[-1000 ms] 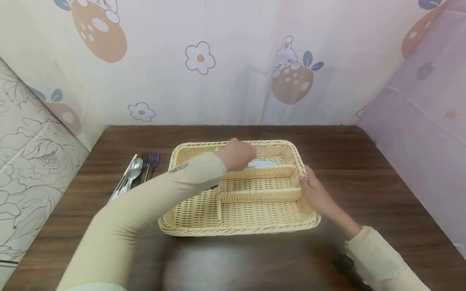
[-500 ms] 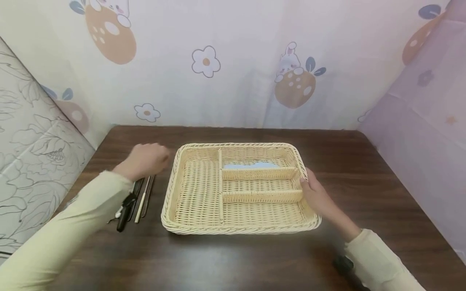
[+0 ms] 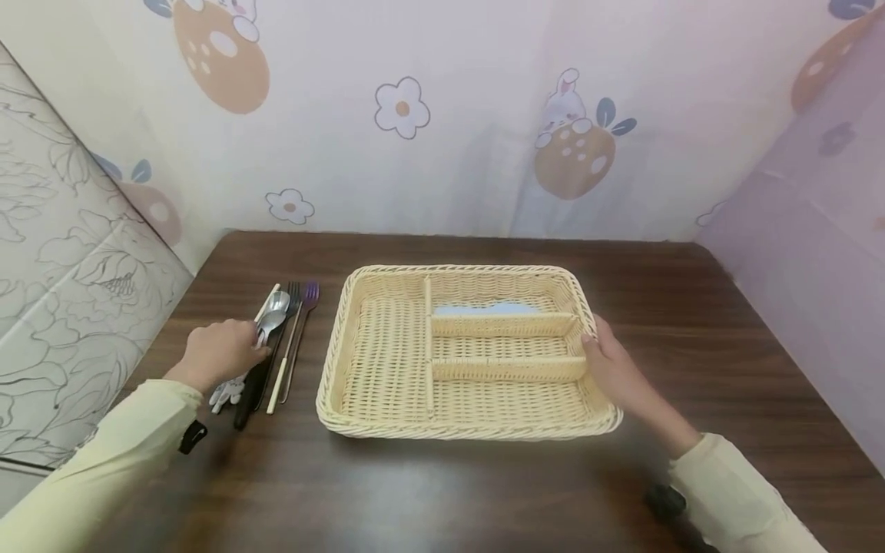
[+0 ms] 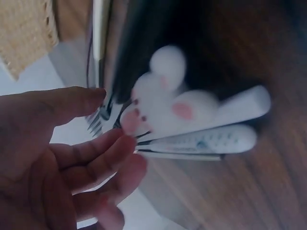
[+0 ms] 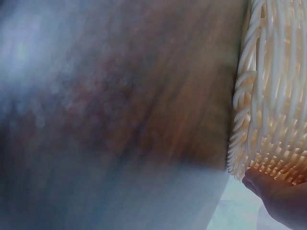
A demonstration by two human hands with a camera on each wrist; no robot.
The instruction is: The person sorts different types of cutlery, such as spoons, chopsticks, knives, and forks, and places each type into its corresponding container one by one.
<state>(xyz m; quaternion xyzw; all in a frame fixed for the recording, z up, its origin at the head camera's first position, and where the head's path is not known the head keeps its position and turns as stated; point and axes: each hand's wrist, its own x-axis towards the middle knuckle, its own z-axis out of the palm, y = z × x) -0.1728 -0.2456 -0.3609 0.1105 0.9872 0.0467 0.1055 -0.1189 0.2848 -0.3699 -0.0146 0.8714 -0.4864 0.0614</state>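
Observation:
My left hand is over the handles of a group of cutlery at the table's left. In the left wrist view its thumb and fingers are apart, with the fingertips close to a white rabbit figure on a handle; I cannot tell whether they touch. Two metal spoons, a black fork and a purple fork lie with their heads towards the back. My right hand grips the right rim of a cream woven basket, thumb over the edge.
Dividers split the basket into a long left compartment and three right ones. A pale blue item lies in the back right compartment. The dark wooden table ends at a patterned curtain.
My left hand has moved from above the basket's back right compartment leftwards to the cutlery, then lowered over its handles. My right hand keeps its grip on the rim.

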